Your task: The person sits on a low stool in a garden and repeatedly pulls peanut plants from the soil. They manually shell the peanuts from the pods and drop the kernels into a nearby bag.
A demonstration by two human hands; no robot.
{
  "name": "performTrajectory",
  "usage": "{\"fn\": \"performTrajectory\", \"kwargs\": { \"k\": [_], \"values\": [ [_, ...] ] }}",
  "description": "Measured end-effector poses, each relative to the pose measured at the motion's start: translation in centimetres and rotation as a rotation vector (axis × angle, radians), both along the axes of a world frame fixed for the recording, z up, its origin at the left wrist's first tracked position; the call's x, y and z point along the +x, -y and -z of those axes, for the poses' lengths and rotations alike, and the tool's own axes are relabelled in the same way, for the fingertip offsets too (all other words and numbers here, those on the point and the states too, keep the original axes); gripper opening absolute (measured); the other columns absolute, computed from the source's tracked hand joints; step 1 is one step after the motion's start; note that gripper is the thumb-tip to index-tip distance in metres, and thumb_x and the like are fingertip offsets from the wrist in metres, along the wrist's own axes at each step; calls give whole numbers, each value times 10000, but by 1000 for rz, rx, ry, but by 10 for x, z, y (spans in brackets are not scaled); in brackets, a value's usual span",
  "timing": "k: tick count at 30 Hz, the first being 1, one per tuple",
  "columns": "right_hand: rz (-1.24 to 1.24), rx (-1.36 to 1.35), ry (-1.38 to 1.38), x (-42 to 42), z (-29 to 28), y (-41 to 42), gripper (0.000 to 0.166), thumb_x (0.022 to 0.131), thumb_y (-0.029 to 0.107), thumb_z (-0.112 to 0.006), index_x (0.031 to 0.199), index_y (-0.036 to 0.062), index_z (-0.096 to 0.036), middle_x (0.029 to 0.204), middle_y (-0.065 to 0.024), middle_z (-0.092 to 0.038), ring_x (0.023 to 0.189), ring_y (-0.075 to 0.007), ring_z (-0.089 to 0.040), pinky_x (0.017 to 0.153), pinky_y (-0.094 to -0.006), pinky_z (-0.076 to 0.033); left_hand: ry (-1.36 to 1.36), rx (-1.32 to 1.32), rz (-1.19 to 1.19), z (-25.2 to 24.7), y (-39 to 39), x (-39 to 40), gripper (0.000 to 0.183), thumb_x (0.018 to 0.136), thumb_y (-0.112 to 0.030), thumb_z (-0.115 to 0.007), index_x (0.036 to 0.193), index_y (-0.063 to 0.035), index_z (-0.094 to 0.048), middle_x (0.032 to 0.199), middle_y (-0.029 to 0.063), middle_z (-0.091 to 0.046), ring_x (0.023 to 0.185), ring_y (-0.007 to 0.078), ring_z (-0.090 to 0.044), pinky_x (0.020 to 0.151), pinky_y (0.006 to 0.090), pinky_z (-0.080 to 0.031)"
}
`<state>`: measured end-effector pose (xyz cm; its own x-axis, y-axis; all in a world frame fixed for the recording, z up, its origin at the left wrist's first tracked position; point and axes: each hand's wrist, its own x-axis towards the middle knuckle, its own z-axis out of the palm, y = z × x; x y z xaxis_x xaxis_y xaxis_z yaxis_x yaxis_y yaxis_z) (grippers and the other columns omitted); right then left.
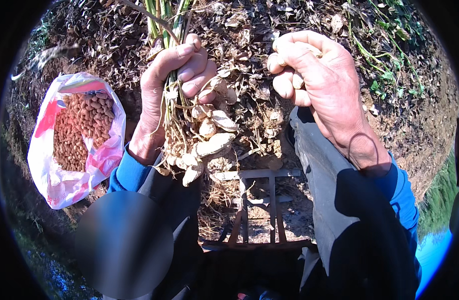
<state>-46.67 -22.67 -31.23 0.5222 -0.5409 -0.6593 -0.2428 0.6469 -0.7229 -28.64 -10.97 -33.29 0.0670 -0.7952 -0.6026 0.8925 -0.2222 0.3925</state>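
Note:
My left hand (180, 71) grips a bundle of peanut plant stems (164, 22), with the green stalks rising above the fist. Below the fist hang thin roots and a cluster of pale peanut pods (214, 144), soil clinging to some of them. Off to the right, my right hand (312, 67) is raised with its fingers curled around a few loose peanut pods (298, 80); parts of them show between the fingers. A gap separates this hand from the plant.
A white and pink plastic bag (40, 165) full of peanut pods (83, 127) stands open at the left. Between my legs is a metal frame (272, 206). Dry leaves (244, 22) litter the soil, and green plants (387, 71) lie at the upper right.

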Motion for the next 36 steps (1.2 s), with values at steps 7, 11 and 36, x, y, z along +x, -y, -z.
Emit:
{"fn": "performTrajectory", "kwargs": {
  "k": [7,11,36],
  "values": [
    [-374,139,144,6,4,-6,215,908,98,-644,1090,-15,-639,863,-40,-665,668,-47,-609,570,-176,-457,-175,-23,-51,10,-1,-2,135,940,-201,-556,963,-69,-540,637,-48,-393,559,67,-429,521,252,-449],
    [-364,41,184,8,9,-14,304,864,30,-685,1156,-20,-615,938,-62,-696,854,-109,-656,784,-240,-528,-80,-13,-17,8,2,-3,150,947,-199,-545,989,-55,-552,645,-41,-394,569,71,-444,548,264,-474],
    [-367,91,-97,-56,-2,27,255,931,280,-614,897,28,-587,729,-3,-560,530,-45,-525,428,-173,-363,325,150,159,10,-6,-1,193,885,-179,-642,792,-45,-540,628,11,-519,531,88,-537,498,232,-468]
  ]
}}
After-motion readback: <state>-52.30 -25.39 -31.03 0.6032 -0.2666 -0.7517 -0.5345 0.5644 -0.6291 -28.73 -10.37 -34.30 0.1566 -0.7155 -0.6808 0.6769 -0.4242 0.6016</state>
